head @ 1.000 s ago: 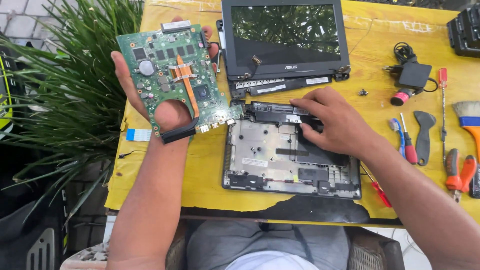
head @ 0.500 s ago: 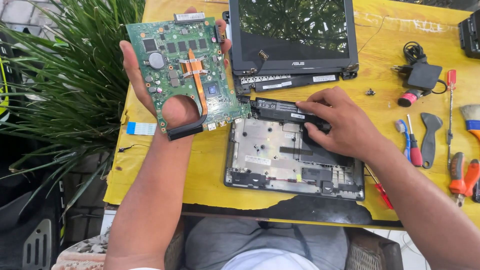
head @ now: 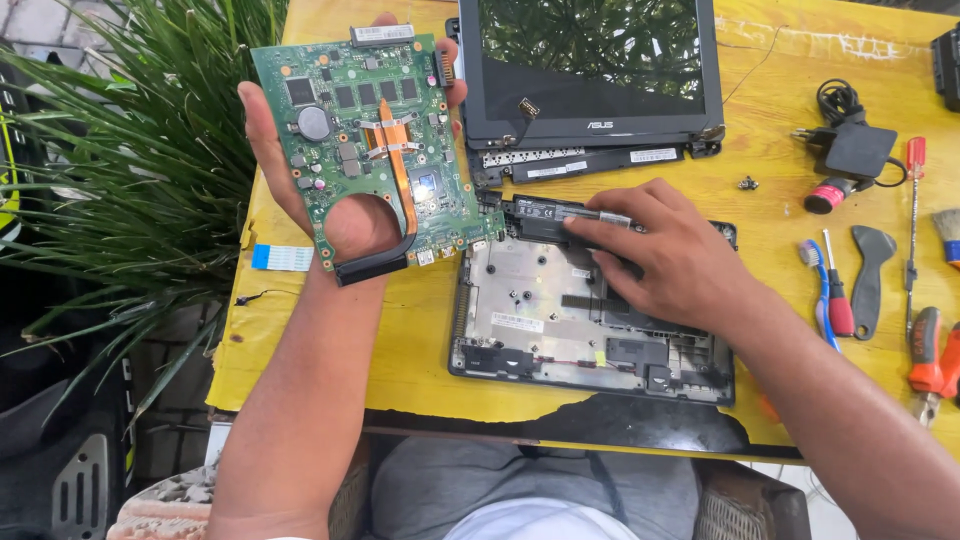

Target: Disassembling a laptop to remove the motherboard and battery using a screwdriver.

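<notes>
My left hand [head: 345,215] holds up a green laptop motherboard [head: 375,140] with a copper heat pipe, above the left side of the yellow table [head: 400,340]. My right hand [head: 670,255] rests palm down on the opened grey laptop base [head: 560,320], its fingers touching a long black battery [head: 545,215] at the base's far edge. The detached laptop screen [head: 590,70] lies beyond the base, face up.
A black power adapter [head: 855,150], a red-capped item, a toothbrush [head: 820,290], screwdrivers [head: 838,300] and a black pry tool [head: 870,275] lie at the right. A small screw [head: 747,183] sits near the screen. A blue ribbon cable [head: 280,257] lies at the left edge, beside a grassy plant [head: 120,170].
My left hand has lifted the motherboard a little higher and held it more upright. My right hand has stayed on the laptop base by the battery.
</notes>
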